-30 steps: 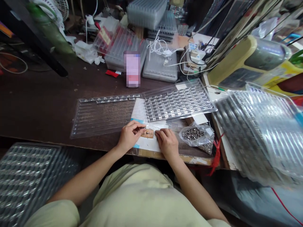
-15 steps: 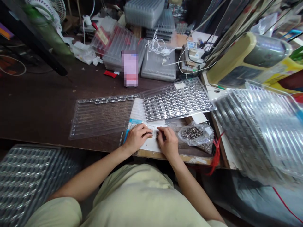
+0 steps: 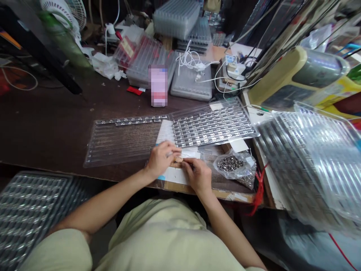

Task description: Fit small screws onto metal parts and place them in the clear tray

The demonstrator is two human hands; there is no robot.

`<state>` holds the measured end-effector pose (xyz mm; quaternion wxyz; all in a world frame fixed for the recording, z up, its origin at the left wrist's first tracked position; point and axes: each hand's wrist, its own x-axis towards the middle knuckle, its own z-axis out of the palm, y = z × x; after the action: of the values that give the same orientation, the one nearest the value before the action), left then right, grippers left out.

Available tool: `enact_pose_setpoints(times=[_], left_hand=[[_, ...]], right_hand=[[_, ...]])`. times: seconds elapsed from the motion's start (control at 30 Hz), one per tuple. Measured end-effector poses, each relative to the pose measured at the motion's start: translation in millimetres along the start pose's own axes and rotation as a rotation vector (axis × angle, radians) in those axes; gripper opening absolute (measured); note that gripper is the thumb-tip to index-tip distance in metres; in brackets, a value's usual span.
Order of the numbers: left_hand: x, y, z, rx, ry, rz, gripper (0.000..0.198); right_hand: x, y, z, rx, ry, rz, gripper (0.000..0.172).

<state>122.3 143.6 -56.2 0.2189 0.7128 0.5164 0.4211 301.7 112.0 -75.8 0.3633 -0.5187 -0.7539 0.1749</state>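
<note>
My left hand (image 3: 161, 158) and my right hand (image 3: 197, 173) meet over a white sheet (image 3: 177, 174) at the table's near edge. Both have their fingers curled together around a small brown piece (image 3: 177, 162) that lies between them. What the fingertips pinch is too small to name. A clear plastic tray (image 3: 213, 124) filled with rows of small metal parts lies just beyond my hands. A second clear tray (image 3: 124, 139), with parts only along its far row, lies to the left of it.
A plastic bag of small metal parts (image 3: 232, 164) lies right of my right hand. A tall stack of clear trays (image 3: 313, 162) fills the right side, and another stack (image 3: 31, 210) sits low at the left. White cables (image 3: 194, 62), tray stacks and clutter crowd the back.
My hands have drawn closer together over the brown piece, and my right hand has shifted a little toward me. The view has tilted slightly.
</note>
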Motion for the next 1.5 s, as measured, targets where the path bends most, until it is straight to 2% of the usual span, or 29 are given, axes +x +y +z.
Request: enact_pose_setpoints(times=[0.1, 0.2, 0.27, 0.37, 0.47, 0.53, 0.63, 0.73, 0.83, 0.9, 0.97, 1.1, 1.17, 1.23, 1.33, 1.43, 1.5], left_hand=[[50.9, -25.3, -15.8, 0.156, 0.114, -0.074, 0.009], [92.4, -55.5, -21.9, 0.372, 0.132, -0.155, 0.008], [103.7, -70.4, -21.5, 0.451, 0.122, -0.181, 0.008], [99.5, -81.3, -22.3, 0.504, 0.126, -0.197, 0.012], [90.2, -80.3, -26.5, 0.549, 0.145, -0.185, 0.014], [91.1, -74.7, -25.6, 0.539, 0.114, -0.140, 0.015], [105.5, -64.3, -14.4, 0.485, 0.011, -0.080, 0.015], [125.2, -57.0, -1.2, 0.463, -0.087, -0.087, 0.012], [134.7, -53.4, -0.9, 0.418, -0.112, -0.102, 0.011], [129.5, -50.6, -10.3, 0.319, -0.063, -0.113, 0.013], [112.7, -45.5, -24.4, 0.132, -0.033, -0.147, 0.015], [49.9, -29.1, -49.3, -0.338, -0.155, -0.352, 0.033], [14.3, -21.6, -54.1, -0.432, -0.230, -0.461, 0.038], [-16.3, -16.6, -53.4, -0.450, -0.251, -0.514, 0.037], [-45.5, -12.2, -46.0, -0.315, -0.203, -0.453, 0.026], [-54.8, -8.7, -37.0, -0.120, -0.137, -0.347, 0.018], [-53.6, -6.6, -31.4, -0.057, -0.117, -0.294, 0.015]], right_hand=[[4.0, -8.3, 8.7, -0.058, -0.031, -0.006, 0.011], [6.7, -10.8, 16.9, -0.079, -0.039, -0.033, 0.007], [7.1, -9.6, 20.2, -0.073, -0.046, -0.046, 0.007], [6.6, -7.1, 21.6, -0.075, -0.065, -0.050, 0.010], [6.3, -6.8, 21.0, -0.086, -0.085, -0.060, 0.012], [6.7, -7.7, 20.7, -0.096, -0.094, -0.069, 0.011], [7.6, -8.8, 21.8, -0.123, -0.096, -0.073, 0.010], [8.7, -8.3, 24.6, -0.170, -0.092, -0.050, 0.011], [9.7, -6.9, 26.6, -0.208, -0.107, -0.018, 0.017], [10.0, -6.9, 26.9, -0.212, -0.115, -0.012, 0.019], [10.4, -8.5, 26.8, -0.204, -0.112, -0.030, 0.017], [12.1, -13.4, 26.3, -0.198, -0.111, -0.070, 0.014], [11.9, -13.2, 22.2, -0.206, -0.131, -0.078, 0.016], [8.2, -8.9, 12.4, -0.226, -0.125, -0.071, 0.025], [-6.5, 3.5, -10.5, -0.294, -0.056, -0.004, 0.035], [-24.2, 15.1, -28.3, -0.353, -0.064, 0.069, 0.039], [-30.5, 19.0, -30.1, -0.351, -0.082, 0.088, 0.038]])
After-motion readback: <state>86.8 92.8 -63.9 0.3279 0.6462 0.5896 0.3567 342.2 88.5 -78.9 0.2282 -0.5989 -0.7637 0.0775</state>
